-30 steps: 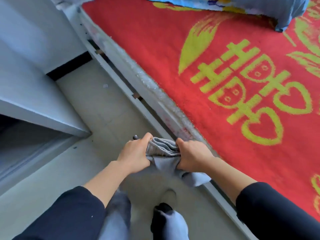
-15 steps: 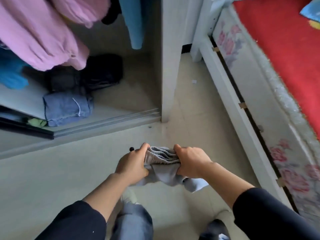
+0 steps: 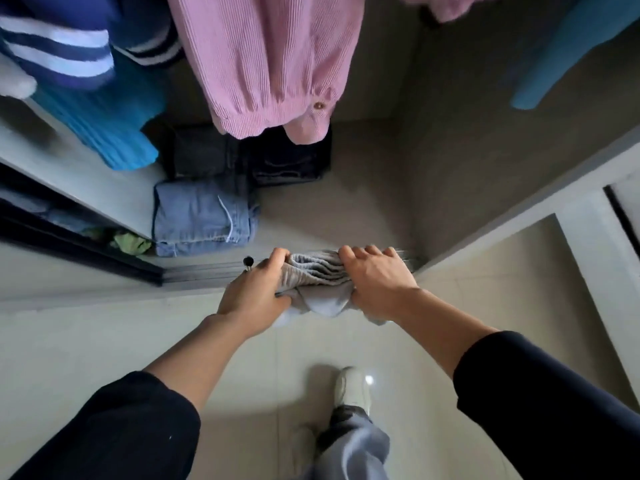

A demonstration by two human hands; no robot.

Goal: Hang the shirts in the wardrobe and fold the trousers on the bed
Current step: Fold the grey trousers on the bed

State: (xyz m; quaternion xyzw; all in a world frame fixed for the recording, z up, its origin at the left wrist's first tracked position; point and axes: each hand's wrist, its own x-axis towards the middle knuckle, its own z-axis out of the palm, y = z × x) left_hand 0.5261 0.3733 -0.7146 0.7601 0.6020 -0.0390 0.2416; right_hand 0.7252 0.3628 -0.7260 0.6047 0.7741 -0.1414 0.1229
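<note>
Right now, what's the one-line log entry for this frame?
hands: left hand and right hand grip grey trousers | where: before open wardrobe | inside: folded jeans, pink shirt hanging

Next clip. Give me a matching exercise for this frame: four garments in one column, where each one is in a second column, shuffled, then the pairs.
Garments
1. grey folded trousers
2. blue jeans
3. pink shirt
4. dark folded clothes

Places
A. hanging in the wardrobe
B. gripped between the left hand and the right hand
C. folded on the wardrobe floor, at its front edge
D. folded on the wardrobe floor, behind the jeans

Pairs: 1-B, 2-C, 3-A, 4-D
</note>
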